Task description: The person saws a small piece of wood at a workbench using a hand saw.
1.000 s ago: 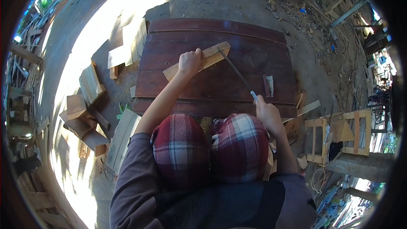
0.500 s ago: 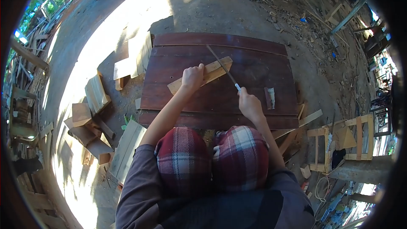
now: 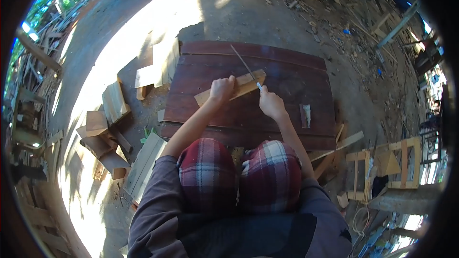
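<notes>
A short wooden block (image 3: 251,84) lies at a slant on a dark reddish-brown wooden panel (image 3: 291,86) in front of my knees. My left hand (image 3: 223,89) is closed around the block near its middle. In my right hand (image 3: 272,104) is the pale handle of a long, thin file (image 3: 243,60). The file's narrow metal blade crosses the block's right end and points away from me to the left. Towards the panel's right side lies a small dark piece with a pale, rough face (image 3: 306,115).
Boards and cut wood blocks (image 3: 97,123) lie on the ground to the left. Two light wooden frames (image 3: 404,162) stand at the right. Wood scraps (image 3: 311,26) litter the ground at the back right. Bright sunlight crosses the left side.
My right hand has pushed the file forward and left, so its handle is now close to the block. My left hand stays on the block. The whole view has shifted slightly.
</notes>
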A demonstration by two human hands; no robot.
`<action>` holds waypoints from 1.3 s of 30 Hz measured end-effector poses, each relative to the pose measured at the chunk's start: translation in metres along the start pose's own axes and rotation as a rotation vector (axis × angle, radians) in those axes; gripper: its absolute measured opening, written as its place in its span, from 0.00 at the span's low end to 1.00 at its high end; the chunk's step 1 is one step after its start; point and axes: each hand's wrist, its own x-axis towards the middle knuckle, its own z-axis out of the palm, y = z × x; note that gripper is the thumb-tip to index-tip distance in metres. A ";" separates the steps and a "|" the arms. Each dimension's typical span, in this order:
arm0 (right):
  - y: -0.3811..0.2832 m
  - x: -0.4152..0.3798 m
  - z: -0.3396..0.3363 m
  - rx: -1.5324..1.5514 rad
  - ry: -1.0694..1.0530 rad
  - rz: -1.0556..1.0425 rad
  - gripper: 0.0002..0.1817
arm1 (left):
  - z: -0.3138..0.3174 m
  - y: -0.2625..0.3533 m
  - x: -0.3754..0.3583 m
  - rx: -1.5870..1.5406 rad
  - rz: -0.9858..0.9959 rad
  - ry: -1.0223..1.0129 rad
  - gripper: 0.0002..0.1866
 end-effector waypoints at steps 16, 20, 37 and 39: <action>-0.006 -0.039 -0.011 -0.044 -0.012 0.049 0.09 | -0.002 0.005 0.006 -0.037 -0.129 -0.052 0.13; 0.000 -0.086 -0.013 -0.029 -0.091 0.161 0.10 | -0.002 0.005 0.004 -0.038 -0.115 -0.054 0.14; -0.012 -0.012 0.001 -0.070 0.024 0.015 0.10 | -0.014 0.012 -0.001 -0.043 -0.061 -0.105 0.11; -0.010 -0.022 -0.001 -0.086 -0.002 0.027 0.10 | -0.013 0.012 0.000 -0.036 -0.066 -0.106 0.10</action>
